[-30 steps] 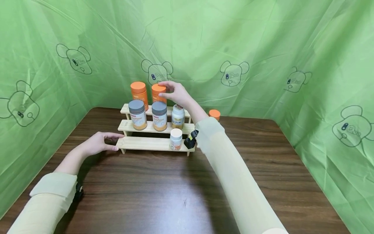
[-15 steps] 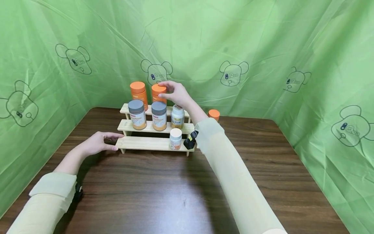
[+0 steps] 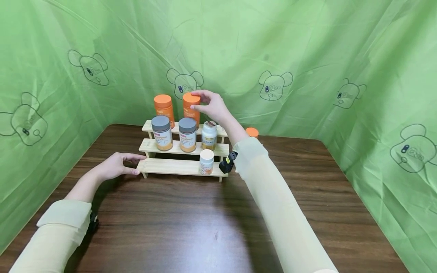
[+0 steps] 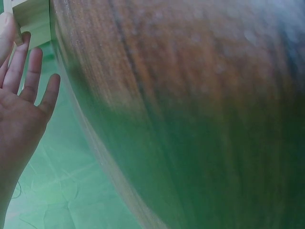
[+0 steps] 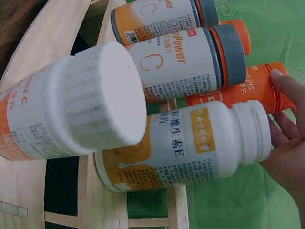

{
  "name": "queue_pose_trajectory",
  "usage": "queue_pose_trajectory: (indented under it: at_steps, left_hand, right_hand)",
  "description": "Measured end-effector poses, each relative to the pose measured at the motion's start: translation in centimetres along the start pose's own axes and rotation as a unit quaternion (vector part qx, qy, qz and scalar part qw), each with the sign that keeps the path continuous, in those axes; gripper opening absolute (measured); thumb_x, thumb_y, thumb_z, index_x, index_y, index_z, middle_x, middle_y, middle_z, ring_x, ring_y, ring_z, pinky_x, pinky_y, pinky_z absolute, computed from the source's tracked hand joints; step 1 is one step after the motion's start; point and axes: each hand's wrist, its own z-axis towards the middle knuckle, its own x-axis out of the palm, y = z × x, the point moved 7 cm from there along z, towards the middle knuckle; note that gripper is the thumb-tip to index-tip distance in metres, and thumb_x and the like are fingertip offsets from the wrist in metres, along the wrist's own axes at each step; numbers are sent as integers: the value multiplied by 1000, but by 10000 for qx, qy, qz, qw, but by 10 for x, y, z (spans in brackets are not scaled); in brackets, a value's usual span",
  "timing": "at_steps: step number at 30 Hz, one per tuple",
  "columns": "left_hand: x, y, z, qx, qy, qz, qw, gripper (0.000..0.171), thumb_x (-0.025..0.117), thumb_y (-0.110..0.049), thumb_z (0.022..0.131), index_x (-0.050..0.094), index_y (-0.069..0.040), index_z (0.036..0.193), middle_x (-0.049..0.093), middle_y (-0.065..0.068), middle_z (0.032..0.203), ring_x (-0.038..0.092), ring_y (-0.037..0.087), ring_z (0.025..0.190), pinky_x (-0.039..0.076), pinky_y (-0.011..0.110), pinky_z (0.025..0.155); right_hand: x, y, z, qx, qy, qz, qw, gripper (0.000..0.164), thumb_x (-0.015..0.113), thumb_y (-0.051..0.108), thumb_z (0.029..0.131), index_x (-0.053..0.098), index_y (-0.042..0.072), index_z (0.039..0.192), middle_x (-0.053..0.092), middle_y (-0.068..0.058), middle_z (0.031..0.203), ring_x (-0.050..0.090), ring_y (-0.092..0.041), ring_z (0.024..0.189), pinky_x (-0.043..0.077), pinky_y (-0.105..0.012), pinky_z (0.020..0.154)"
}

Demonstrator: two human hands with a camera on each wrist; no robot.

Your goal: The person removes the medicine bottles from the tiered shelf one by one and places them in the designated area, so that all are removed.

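A three-step wooden display rack [image 3: 164, 167] stands on the table, and my left hand [image 3: 114, 167] pinches the left end of its lowest step between thumb and fingers. On the top step, my right hand [image 3: 215, 108] grips an orange bottle [image 3: 191, 110] by its cap, thumb on the near side; the right wrist view shows the fingers round the cap. To its left stands another orange bottle [image 3: 164, 110]. The middle step bears two grey-capped bottles [image 3: 162, 134] and a white-and-gold bottle [image 3: 209, 136]. A small white bottle [image 3: 206, 163] stands toward the right on the lowest step.
Behind the right forearm, an orange-capped bottle [image 3: 252, 132] shows to the right of the rack. Green cloth [image 3: 232, 49] with bear drawings hangs close behind and at both sides. The brown wooden table [image 3: 177, 223] stretches forward of the rack.
My right hand has shifted right and slightly up with the orange bottle, widening the gap to the other orange bottle. My left hand stays at the rack's end.
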Motion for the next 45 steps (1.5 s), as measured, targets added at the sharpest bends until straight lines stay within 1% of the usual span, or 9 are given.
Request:
queue_pose_trajectory:
  at_steps: [8, 15, 21, 24, 28, 31, 34, 40, 45]
  left_hand:
    - [2, -2, 0, -84, 61, -27, 9999, 55, 78, -33, 76, 62, -18, 127, 69, -1, 95, 59, 18, 97, 40, 30, 84]
    - [-1, -4, -1, -3, 4, 11, 10000, 55, 79, -30, 76, 62, -16, 126, 69, -1, 93, 60, 18, 95, 40, 28, 83]
    - [-2, -5, -3, 44, 27, 147, 9999, 55, 78, -31, 77, 62, -16, 126, 68, -1, 93, 59, 18, 94, 40, 30, 84]
    - [-1, -1, -3, -20, 12, 130, 9999, 55, 78, -31, 76, 62, -17, 126, 68, -1, 93, 59, 16, 93, 40, 27, 83]
    - [-1, 1, -4, -116, 6, 89, 9999, 55, 79, -32, 76, 62, -18, 126, 68, -1, 93, 59, 16, 93, 40, 26, 82]
    - [-3, 0, -5, -76, -15, 73, 9999, 55, 79, -31, 76, 62, -17, 126, 68, -1, 92, 59, 19, 93, 40, 29, 82]
    - [-3, -3, -5, -2, -25, 116, 9999, 54, 78, -30, 76, 62, -15, 126, 68, -1, 92, 59, 20, 93, 41, 30, 82]
    - [-3, 0, -5, -128, 17, 102, 9999, 56, 79, -33, 75, 61, -18, 127, 68, -1, 93, 59, 18, 93, 40, 28, 83]
    - [-3, 2, -6, -179, -6, 103, 9998, 57, 79, -32, 75, 62, -17, 126, 68, 0, 94, 58, 17, 94, 40, 27, 83]
  right_hand:
    - [-17, 6, -3, -71, -172, 179, 9997, 49, 78, 16, 78, 61, 17, 124, 61, 1, 123, 56, -11, 110, 47, -25, 89]
    - [-32, 15, -5, -30, -311, 181, 9993, 52, 79, 16, 77, 60, 18, 126, 61, 2, 124, 55, -10, 111, 44, -26, 94]
    - [-42, 37, -22, -66, -367, 226, 9991, 52, 76, 10, 79, 58, 12, 128, 60, -3, 125, 55, -14, 112, 43, -27, 94]
    - [-48, 48, -31, -76, -440, 262, 9987, 51, 75, 9, 79, 59, 10, 127, 61, -4, 124, 55, -15, 112, 43, -27, 94]
    - [-58, 41, -28, -148, -580, 330, 9977, 50, 78, 12, 78, 61, 15, 125, 62, -1, 122, 56, -13, 111, 43, -28, 94]
    - [-67, 34, -25, -243, -683, 390, 9966, 50, 79, 14, 76, 62, 17, 123, 63, 0, 120, 57, -12, 110, 44, -29, 93]
    - [-73, 39, -30, -278, -741, 393, 9961, 49, 79, 14, 76, 63, 17, 122, 63, 0, 119, 57, -12, 110, 45, -30, 93]
    - [-82, 49, -40, -410, -724, 362, 9959, 49, 80, 15, 75, 63, 17, 122, 63, 0, 119, 56, -13, 110, 44, -30, 95]
    - [-88, 56, -48, -473, -711, 306, 9959, 50, 80, 15, 75, 63, 16, 123, 63, 0, 121, 56, -13, 112, 43, -31, 95]
